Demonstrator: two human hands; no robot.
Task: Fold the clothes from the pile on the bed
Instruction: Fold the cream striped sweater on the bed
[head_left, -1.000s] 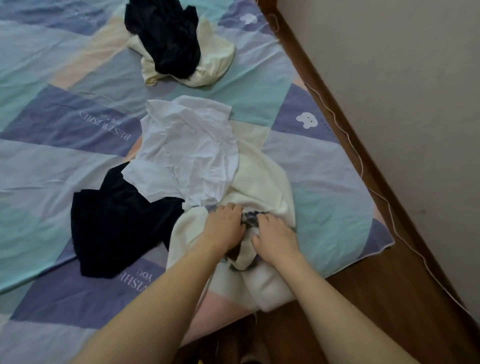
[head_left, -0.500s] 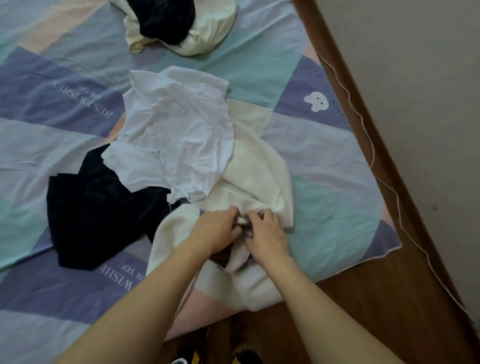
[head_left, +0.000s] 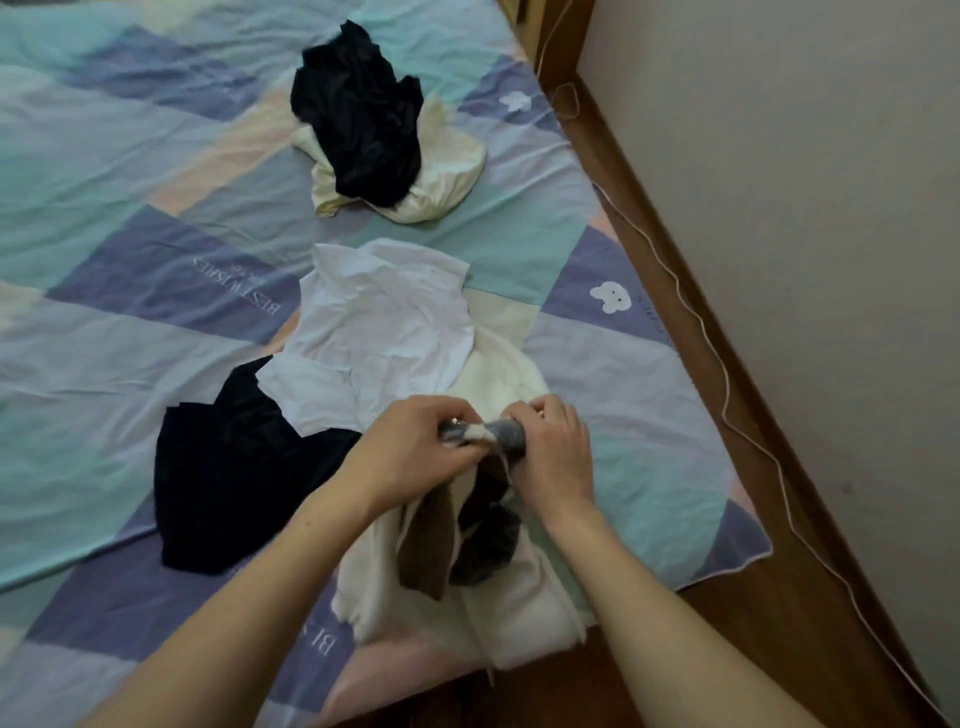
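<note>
Printing shows on the pastel patchwork bedsheet (head_left: 130, 322): on a purple patch to the left of the white garment, upside down from here, pale capitals read "BEST WISHES" (head_left: 234, 283), with a smaller line beneath them too tiny to make out. Near the bed's near edge, between the forearms, another purple patch carries "BE" (head_left: 324, 644), the rest covered by cloth. Faint lettering beside the white bear motif (head_left: 611, 297) on the right is unreadable

The light is soft, even and a little dim, with only weak shadows and no glare. Straight lines bend near the edges, and fine detail looks slightly smeared.
</note>
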